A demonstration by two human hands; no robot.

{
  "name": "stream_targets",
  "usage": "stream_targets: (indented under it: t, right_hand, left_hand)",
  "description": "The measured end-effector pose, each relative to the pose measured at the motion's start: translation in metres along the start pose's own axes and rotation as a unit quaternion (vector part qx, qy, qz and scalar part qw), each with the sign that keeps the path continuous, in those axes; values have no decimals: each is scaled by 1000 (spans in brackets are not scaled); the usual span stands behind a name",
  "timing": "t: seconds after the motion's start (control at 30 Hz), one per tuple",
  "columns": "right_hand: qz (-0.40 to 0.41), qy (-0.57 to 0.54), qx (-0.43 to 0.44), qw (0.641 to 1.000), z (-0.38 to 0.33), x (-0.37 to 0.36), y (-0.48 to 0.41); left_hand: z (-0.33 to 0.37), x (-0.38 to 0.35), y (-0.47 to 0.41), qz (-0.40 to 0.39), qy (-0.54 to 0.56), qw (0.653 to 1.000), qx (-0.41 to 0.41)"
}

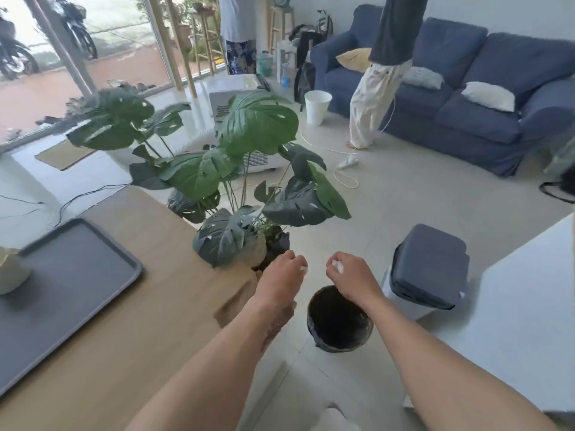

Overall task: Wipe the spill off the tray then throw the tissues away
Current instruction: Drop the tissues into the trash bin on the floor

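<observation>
A grey tray (74, 269) lies on the wooden table (161, 306) at the left, with a pale tissue box (11, 269) standing on its far left part. Both hands are off the table's right edge, above the floor. My right hand (351, 275) is closed on a white tissue (337, 266) and hovers just over the rim of a small black-lined bin (339, 321). My left hand (283, 275) is also closed, a bit of white tissue (303, 269) showing at its fingertips, left of the bin.
A large potted monstera plant (249, 169) stands by the table's corner, just beyond my hands. A grey-topped stool (429, 265) is right of the bin, a white counter (513, 306) farther right. Two persons, a white bucket (317, 105) and a blue sofa (466, 88) are at the back.
</observation>
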State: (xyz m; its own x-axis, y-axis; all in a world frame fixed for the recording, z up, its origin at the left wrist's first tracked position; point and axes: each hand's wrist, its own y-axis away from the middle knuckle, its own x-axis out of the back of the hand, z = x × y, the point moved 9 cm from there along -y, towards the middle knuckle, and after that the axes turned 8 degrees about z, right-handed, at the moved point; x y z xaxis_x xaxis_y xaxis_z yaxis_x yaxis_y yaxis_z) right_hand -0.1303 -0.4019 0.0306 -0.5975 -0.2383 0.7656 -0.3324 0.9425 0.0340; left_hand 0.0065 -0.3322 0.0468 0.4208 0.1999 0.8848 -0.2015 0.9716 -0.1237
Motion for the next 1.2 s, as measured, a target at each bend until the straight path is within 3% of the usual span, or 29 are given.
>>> stream_targets:
  t: [0.3, 0.57, 0.7, 0.97, 1.2]
  right_hand:
    - [-2, -30, -105, 994, 124, 24, -10]
    - [-30, -67, -186, 980, 218, 1, -25]
    - [-48, -80, -238, 967, 277, -39, -32]
    - [-82, -95, -314, 941, 381, -146, -42]
    - [-72, -130, -347, 926, 431, -227, -58]
  left_hand:
    - [54, -95, -31, -86, 10, 996, 16]
    - [64, -182, -56, -151, 23, 985, 75]
    - [44, -240, -57, -184, 15, 979, 87]
    - [-38, -363, -45, -208, 48, 953, 213]
    - [-81, -448, -29, -237, 39, 944, 226]
